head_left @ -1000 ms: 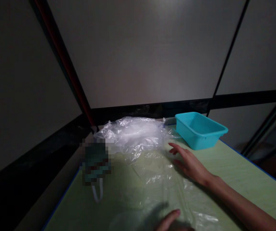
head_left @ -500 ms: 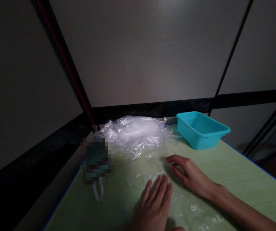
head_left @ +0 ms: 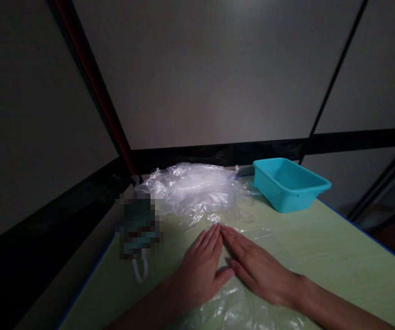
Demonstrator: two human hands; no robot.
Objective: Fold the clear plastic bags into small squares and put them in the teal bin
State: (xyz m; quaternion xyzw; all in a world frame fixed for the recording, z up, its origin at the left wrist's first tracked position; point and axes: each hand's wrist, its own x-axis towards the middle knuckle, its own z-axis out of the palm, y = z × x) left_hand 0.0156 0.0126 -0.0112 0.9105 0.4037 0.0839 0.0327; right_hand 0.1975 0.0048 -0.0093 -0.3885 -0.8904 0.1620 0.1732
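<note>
A clear plastic bag point(head_left: 228, 307) lies spread on the pale green table, with wrinkles near the front. My left hand point(head_left: 202, 268) rests flat on it, fingers stretched forward. Beside it my right hand point(head_left: 257, 268) also lies flat on the plastic, its fingers slanting in from the right. The fingertips of both hands come together at the far side of the bag, and the thumbs nearly meet. Neither hand grips anything.
Behind my hands sits a heap of crumpled clear plastic bags point(head_left: 197, 188). A turquoise basin point(head_left: 293, 199) stands at the back right. At the left lies a blurred-out dark green item point(head_left: 140, 224) with a white strap. Panelled walls point(head_left: 218, 78) rise behind the table point(head_left: 338, 247).
My left hand has slid forward over the plastic. My right hand has come down flat and moved in beside it, so the fingertips now meet.
</note>
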